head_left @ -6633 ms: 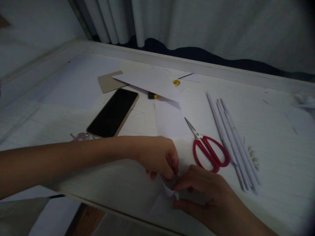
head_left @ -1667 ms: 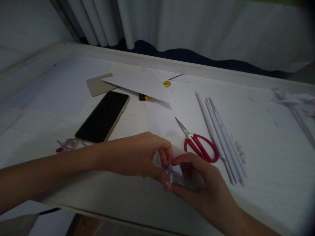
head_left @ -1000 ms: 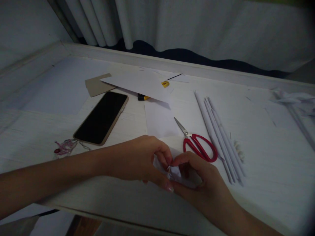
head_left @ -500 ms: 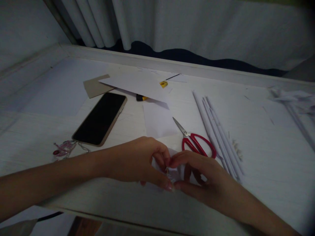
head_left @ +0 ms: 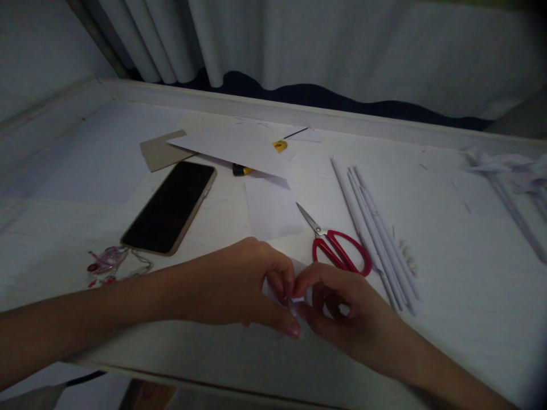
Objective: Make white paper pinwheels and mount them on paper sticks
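Near the front edge of the white table (head_left: 470, 273), my left hand (head_left: 239, 285) and my right hand (head_left: 342, 313) meet fingertip to fingertip. Both pinch a small piece of white paper (head_left: 297, 296), mostly hidden by the fingers. The paper is partly folded or rolled between thumb and forefingers; its exact shape is unclear in the dim light. Red-handled scissors (head_left: 339, 253) lie shut just beyond my right hand.
Several rolled white paper sticks (head_left: 376, 228) lie right of the scissors. A dark phone (head_left: 171, 206) lies at left, with a pink trinket (head_left: 105, 263) beside it. White sheets (head_left: 235, 149), brown card (head_left: 160, 152) and a yellow-black tool (head_left: 243, 169) sit farther back. Crumpled paper (head_left: 508, 165) lies far right.
Both hands stay pinched on the paper and have shifted slightly; the right hand's fingers have turned the piece. The view has drifted a little to the right.
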Motion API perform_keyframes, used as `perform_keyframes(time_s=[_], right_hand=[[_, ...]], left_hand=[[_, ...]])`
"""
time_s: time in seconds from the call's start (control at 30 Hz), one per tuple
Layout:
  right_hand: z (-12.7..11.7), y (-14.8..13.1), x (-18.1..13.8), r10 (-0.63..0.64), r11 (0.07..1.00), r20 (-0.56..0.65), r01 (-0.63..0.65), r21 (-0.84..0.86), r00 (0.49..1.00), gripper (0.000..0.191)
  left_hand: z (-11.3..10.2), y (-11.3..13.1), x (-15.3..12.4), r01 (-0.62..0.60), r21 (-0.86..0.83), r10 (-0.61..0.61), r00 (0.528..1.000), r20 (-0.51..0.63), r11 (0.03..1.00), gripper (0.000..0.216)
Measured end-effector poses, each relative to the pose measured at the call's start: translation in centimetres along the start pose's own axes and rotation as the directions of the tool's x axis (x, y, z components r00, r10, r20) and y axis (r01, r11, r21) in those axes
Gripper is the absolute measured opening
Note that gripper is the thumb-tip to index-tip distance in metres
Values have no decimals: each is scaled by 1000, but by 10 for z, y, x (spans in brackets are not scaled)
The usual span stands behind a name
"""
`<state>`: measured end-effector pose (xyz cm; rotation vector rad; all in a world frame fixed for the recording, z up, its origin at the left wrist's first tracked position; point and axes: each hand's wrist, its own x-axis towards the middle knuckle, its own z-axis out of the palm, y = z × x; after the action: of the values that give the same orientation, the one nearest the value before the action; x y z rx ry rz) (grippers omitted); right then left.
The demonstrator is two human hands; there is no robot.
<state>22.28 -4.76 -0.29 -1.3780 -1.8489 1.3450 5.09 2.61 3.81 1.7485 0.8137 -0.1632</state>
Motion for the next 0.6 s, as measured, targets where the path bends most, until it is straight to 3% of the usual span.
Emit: perform_keyframes(time_s=[0.13,0.43,0.6], right_hand=[[0,-1,0,-10,1000,2,10,13,1000,20],[1,-1,0,7,999,-8,-6,54,1000,20],[1,-1,1,16,996,6,-16,88,1000,22]], left_hand=[[0,1,0,-50,88,52,998,-30,995,23],[2,-1,0,-119,112,121,993,-15,987,17],[2,2,0,-101,124,104,994,-18,987,14]])
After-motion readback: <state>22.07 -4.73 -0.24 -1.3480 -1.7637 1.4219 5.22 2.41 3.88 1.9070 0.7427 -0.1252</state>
